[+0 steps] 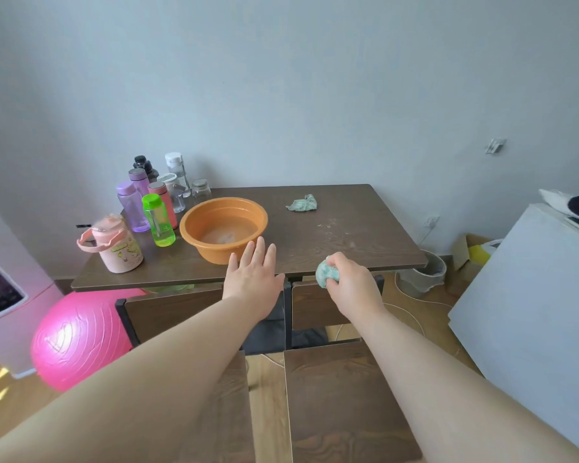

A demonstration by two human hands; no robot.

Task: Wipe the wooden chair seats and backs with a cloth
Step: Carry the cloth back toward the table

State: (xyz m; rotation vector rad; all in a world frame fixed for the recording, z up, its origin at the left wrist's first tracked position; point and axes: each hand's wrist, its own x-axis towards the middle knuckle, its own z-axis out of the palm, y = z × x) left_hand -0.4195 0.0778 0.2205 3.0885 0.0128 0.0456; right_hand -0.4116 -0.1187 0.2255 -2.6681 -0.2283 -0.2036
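At six o'clock both chairs point(345, 392) await wiping: our right hand point(351, 279) grips the balled cloth point(325, 274), left hand point(253, 272) spread empty.

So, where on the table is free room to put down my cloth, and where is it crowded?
Bare wood fills the right half of the table, from the orange basin to the right edge, in front of the crumpled cloth. A small patch is free at the front edge between the pink jug and the basin. The back left corner is crowded with bottles.

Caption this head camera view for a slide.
Right hand grips balled cloth near chair back; open left hand by orange basin.
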